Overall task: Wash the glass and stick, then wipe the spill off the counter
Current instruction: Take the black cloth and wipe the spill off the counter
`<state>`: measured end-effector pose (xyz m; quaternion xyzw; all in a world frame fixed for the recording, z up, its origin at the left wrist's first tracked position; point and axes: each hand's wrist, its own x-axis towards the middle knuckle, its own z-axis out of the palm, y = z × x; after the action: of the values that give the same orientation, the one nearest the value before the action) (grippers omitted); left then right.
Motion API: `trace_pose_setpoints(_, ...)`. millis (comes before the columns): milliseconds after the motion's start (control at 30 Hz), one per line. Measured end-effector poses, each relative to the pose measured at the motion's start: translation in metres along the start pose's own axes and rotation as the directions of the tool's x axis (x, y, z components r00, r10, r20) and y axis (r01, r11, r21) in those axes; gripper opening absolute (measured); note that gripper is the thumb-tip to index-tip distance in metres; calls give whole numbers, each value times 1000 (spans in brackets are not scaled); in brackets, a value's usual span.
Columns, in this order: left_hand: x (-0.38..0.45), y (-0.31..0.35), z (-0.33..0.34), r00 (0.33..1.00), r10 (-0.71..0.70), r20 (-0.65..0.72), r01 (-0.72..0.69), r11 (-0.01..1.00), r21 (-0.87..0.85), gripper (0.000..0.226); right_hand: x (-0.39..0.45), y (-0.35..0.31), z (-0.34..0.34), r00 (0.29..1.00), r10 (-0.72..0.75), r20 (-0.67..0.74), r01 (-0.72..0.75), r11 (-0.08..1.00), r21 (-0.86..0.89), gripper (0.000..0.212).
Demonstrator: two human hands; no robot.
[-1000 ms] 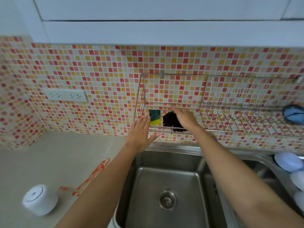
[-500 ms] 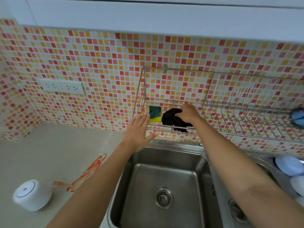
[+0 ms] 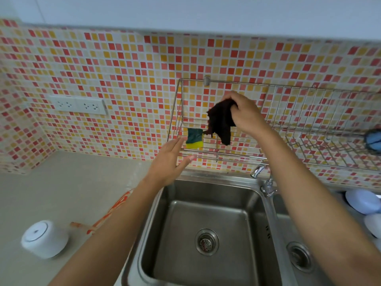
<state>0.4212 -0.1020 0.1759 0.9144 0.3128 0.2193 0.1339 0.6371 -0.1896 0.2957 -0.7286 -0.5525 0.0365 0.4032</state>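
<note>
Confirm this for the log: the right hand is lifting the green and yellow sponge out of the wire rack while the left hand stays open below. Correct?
Not quite. In the head view the right hand grips a dark cloth; the sponge sits in the wire rack. The left hand is open below.

Dark cloth (image 3: 220,120) is in my right grip (image 3: 245,114), pinched at its top edge, hanging crumpled with one long corner drooping, just right of frame centre. It hangs clear above the wire rack (image 3: 216,155) floor. Orange-red spill (image 3: 115,209) on the worktop (image 3: 61,186), lower left of frame: a streaky smear running diagonally, partly hidden by my left forearm. My left grip (image 3: 169,162) hovers flat with straight fingers below the cloth, holding nothing.
</note>
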Motion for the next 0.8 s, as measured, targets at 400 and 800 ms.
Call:
trace_pose_setpoints(400, -67, -97, -60, 974, -177, -141, 178, 984, -5, 65, -33, -94, 96, 942, -83, 324, 83, 996, 15, 18)
trace_pose_setpoints(800, -178, -239, -82, 915, -400, -53, 401, 916, 3, 64, -91, -96, 307, 621, 14, 784, -70, 997, 38, 29)
